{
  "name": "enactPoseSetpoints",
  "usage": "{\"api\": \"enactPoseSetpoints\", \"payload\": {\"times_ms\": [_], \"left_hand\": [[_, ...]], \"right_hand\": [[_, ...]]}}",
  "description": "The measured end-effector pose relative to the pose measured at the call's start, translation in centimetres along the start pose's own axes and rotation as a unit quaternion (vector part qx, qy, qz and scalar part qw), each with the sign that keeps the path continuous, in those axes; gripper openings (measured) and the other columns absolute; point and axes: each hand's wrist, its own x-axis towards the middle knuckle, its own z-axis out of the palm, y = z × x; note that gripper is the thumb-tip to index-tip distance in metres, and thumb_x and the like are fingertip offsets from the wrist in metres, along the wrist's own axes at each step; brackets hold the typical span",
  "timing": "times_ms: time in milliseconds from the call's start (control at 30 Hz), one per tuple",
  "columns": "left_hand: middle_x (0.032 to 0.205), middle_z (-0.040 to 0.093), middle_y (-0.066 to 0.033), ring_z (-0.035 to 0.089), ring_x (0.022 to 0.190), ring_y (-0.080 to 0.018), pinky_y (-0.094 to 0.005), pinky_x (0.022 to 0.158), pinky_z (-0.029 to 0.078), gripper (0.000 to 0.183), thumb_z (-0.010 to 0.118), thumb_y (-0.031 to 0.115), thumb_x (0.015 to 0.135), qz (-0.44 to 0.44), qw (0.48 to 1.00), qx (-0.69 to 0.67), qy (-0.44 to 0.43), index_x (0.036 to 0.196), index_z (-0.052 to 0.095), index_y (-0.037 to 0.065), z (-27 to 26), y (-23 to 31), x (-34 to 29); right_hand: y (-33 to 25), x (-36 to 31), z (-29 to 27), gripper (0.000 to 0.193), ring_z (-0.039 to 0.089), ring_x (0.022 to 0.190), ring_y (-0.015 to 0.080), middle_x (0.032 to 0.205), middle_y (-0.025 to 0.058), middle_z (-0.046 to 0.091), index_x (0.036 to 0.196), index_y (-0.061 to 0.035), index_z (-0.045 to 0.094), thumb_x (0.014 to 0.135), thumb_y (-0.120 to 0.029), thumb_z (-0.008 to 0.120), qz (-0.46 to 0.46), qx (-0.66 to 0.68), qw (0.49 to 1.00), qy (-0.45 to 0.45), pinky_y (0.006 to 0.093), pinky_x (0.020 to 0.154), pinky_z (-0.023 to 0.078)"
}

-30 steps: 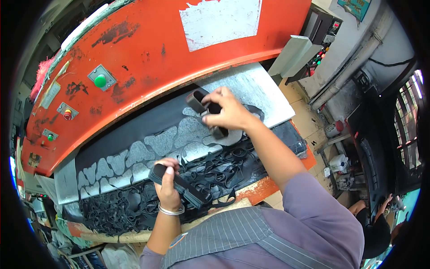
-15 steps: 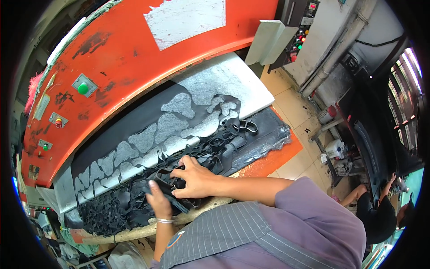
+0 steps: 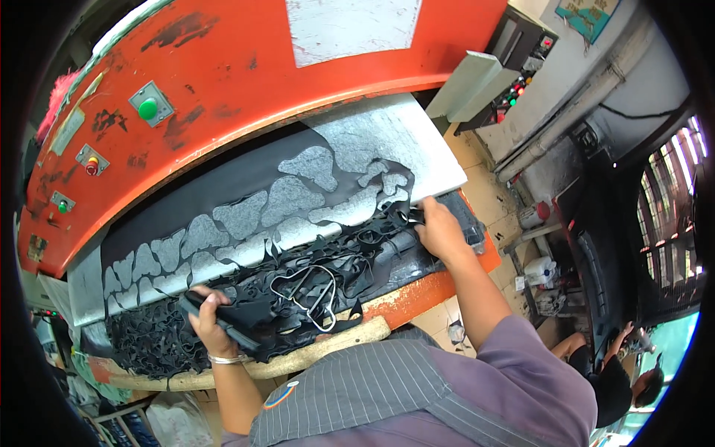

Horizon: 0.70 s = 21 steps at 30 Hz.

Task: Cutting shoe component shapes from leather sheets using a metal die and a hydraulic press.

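My left hand is closed around a stack of flat black cut pieces, held over the near edge of the scrap heap. To the right, my right hand is closed at a dark looped cutting die, mostly hidden by my fingers. Between my hands a cutting die with a bright, curved metal edge lies on tangled black scrap strips. Beyond them a black sheet full of cut-out holes covers part of the pale cutting board.
An orange press with a green button and a red knob spans the far side. A pale padded bar runs along the near edge. At the far right, another person is near a dark machine.
My right hand has moved right, from the middle of the scrap heap to its right end, leaving the bright-edged die uncovered. My left hand has shifted left with the black pieces.
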Motion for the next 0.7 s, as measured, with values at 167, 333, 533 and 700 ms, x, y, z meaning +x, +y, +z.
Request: {"api": "enactPoseSetpoints", "payload": {"times_ms": [167,333,533,700], "left_hand": [[0.081,0.053,-0.0022,0.050,0.077,-0.0123,-0.0274,0.074,0.043,0.025,0.068,0.015,0.075,0.040,0.963,0.224,-0.142,0.094,0.054,0.005,5.8,0.3,2.6],[0.101,0.059,-0.0173,0.057,0.095,-0.0346,-0.0405,0.084,0.046,0.041,0.069,0.020,0.070,0.169,0.801,0.430,-0.382,0.105,0.058,0.002,11.8,-2.0,5.8],[0.132,0.052,-0.0221,0.045,0.128,-0.0340,-0.0442,0.107,0.033,0.057,0.063,0.034,0.074,0.219,0.740,0.487,-0.409,0.116,0.056,-0.005,14.8,-7.2,7.7],[0.143,0.044,-0.0206,0.036,0.137,-0.0313,-0.0450,0.113,0.024,0.056,0.062,0.035,0.074,0.242,0.692,0.530,-0.426,0.113,0.058,-0.004,14.1,-8.8,8.0]], "right_hand": [[0.7,-1.5,-3.9,0.056,0.060,0.099,0.0369,0.104,0.0252,0.061,0.128,-0.0061,0.045,0.076,-0.012,0.064,0.027,0.048,0.989,0.137,0.0445,0.085,0.049],[-7.5,2.5,-2.0,0.035,0.061,0.092,0.0284,0.103,0.0168,0.060,0.111,-0.0062,0.061,0.080,-0.022,0.063,0.030,0.234,0.971,0.035,0.0364,0.082,0.049],[-13.7,9.5,2.4,0.036,0.057,0.102,0.0440,0.106,0.0292,0.058,0.108,-0.0009,0.063,0.080,-0.024,0.058,0.043,0.048,0.996,0.062,0.0457,0.089,0.047],[-12.9,10.5,4.0,0.051,0.057,0.107,0.0440,0.116,0.0320,0.055,0.117,0.0012,0.059,0.080,-0.034,0.065,0.048,0.042,0.996,0.055,0.0453,0.089,0.048]]}}
